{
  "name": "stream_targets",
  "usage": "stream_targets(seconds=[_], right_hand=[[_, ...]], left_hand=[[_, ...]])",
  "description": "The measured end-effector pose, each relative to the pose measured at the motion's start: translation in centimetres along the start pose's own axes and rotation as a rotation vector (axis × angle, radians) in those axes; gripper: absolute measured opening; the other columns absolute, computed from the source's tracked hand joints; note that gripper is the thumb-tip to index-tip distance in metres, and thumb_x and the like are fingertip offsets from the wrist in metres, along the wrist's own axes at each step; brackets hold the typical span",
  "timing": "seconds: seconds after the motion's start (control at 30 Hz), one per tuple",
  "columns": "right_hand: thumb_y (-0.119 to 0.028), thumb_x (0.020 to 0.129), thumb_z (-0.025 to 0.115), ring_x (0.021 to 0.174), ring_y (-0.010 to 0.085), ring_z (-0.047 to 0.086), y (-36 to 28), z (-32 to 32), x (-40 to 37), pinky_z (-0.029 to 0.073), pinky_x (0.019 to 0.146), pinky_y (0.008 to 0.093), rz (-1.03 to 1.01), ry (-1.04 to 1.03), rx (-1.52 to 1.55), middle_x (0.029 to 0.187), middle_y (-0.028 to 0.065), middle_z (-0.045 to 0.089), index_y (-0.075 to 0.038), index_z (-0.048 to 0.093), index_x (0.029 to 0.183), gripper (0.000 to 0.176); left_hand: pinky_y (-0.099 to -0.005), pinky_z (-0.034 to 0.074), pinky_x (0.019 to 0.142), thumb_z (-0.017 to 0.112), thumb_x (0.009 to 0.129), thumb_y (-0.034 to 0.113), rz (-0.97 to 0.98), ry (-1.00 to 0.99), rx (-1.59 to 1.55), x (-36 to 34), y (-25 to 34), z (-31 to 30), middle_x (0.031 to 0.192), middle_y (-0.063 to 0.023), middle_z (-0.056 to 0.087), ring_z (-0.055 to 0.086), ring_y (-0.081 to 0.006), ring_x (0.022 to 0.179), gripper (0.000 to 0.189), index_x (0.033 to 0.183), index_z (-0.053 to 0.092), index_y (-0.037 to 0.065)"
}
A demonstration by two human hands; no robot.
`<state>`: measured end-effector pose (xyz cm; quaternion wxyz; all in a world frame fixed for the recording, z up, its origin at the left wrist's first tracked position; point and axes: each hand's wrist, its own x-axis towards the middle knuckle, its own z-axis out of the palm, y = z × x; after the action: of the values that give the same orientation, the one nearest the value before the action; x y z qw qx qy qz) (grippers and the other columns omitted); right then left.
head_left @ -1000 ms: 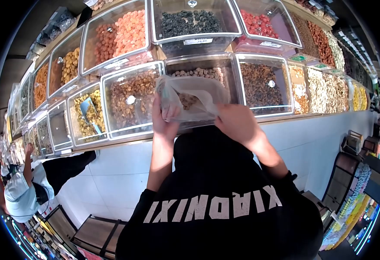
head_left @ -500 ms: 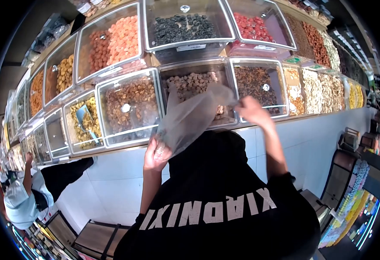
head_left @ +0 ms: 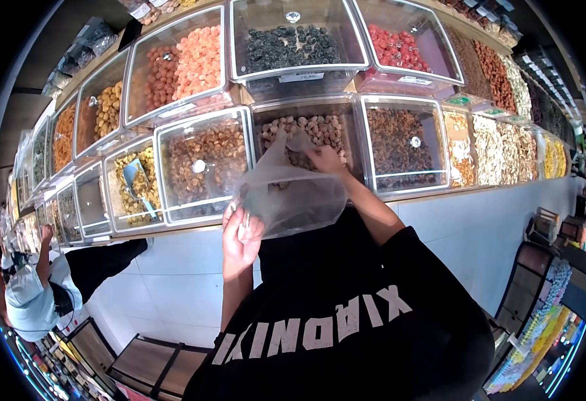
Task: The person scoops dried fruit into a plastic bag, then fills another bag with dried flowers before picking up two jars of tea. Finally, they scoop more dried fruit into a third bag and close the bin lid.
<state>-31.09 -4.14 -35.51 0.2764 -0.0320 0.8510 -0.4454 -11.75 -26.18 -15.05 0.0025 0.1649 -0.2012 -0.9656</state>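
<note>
A clear plastic bag stretches between my two hands in front of the bins. My left hand is closed on the bag's lower left part, with film bunched in the fingers. My right hand pinches the bag near its upper, handle-like end, over the uncovered bin of round brownish dried fruit. My right fingertips are partly hidden by the film. No contents show inside the bag.
Lidded clear bins flank the uncovered one: brown pieces left, dark dried pieces right. A blue scoop lies in a yellow-filled bin. Behind are bins of orange, black and red sweets. Another person stands at far left.
My right hand has moved left and slightly inward, from the bag's far right corner to its upper end. The bag now hangs wider and lower between my hands. My left hand stays on it.
</note>
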Motion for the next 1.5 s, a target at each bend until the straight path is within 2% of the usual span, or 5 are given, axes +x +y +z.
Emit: stream_targets(seconds=[0.63, 0.9, 1.0, 1.23, 1.5], right_hand=[[-0.007, 0.093, 0.055, 0.048, 0.0013, 0.043, -12.8, -18.0, -20.7, 0.031, 0.043, 0.0195, -0.017, -0.067, 0.391, 0.064, -0.0023, 0.056, 0.000, 0.068, 0.113, 0.025], [-0.011, 0.085, 0.070, 0.057, 0.0146, 0.055, -17.1, -12.1, -22.7, 0.046, 0.054, 0.0328, -0.410, 0.196, -0.603, 0.074, 0.0106, 0.064, -0.005, 0.066, 0.124, 0.040], [-0.013, 0.085, 0.066, 0.068, 0.0358, 0.068, -18.1, -12.1, -22.2, 0.055, 0.062, 0.0415, -0.361, 0.132, -0.647, 0.083, 0.0195, 0.069, -0.004, 0.059, 0.113, 0.030], [-0.010, 0.088, 0.062, 0.059, 0.0179, 0.063, -17.7, -18.7, -21.0, 0.049, 0.058, 0.0357, -0.076, 0.164, -0.252, 0.068, 0.0161, 0.064, 0.001, 0.066, 0.115, 0.029], [-0.026, 0.087, 0.066, 0.091, 0.0435, 0.068, -5.7, -10.5, -13.7, 0.054, 0.082, 0.0483, 0.168, -0.122, -0.446, 0.089, 0.0306, 0.068, 0.004, 0.069, 0.097, 0.032]], left_hand=[[-0.0209, 0.023, 0.045, 0.056, 0.098, 0.008, 0.043, 0.002, 0.119, 6.1, -0.4, 4.3, 0.070, 0.0051, 0.041, 0.030, -0.0044, 0.048, 0.028, 0.125, 0.052, 0.011], [-0.0205, 0.022, 0.043, 0.055, 0.098, 0.007, 0.042, 0.011, 0.102, 6.1, -1.2, 5.1, 0.074, 0.0046, 0.045, 0.030, -0.0046, 0.046, 0.021, 0.119, 0.054, 0.011], [-0.0200, 0.023, 0.043, 0.053, 0.099, 0.007, 0.070, -0.030, 0.052, 5.5, -0.5, 4.7, 0.076, 0.0044, 0.046, 0.029, -0.0042, 0.047, 0.032, 0.130, 0.051, 0.010], [-0.0179, 0.032, 0.047, 0.051, 0.098, 0.003, 0.033, -0.068, -0.031, 1.4, 1.2, 3.1, 0.078, 0.0028, 0.046, 0.037, -0.0043, 0.054, 0.065, 0.156, 0.023, 0.011], [-0.0219, 0.036, 0.049, 0.049, 0.097, 0.000, -0.047, 0.003, -0.016, -2.7, -0.5, -0.3, 0.084, -0.0020, 0.046, 0.040, -0.0071, 0.054, 0.070, 0.157, 0.022, 0.021]])
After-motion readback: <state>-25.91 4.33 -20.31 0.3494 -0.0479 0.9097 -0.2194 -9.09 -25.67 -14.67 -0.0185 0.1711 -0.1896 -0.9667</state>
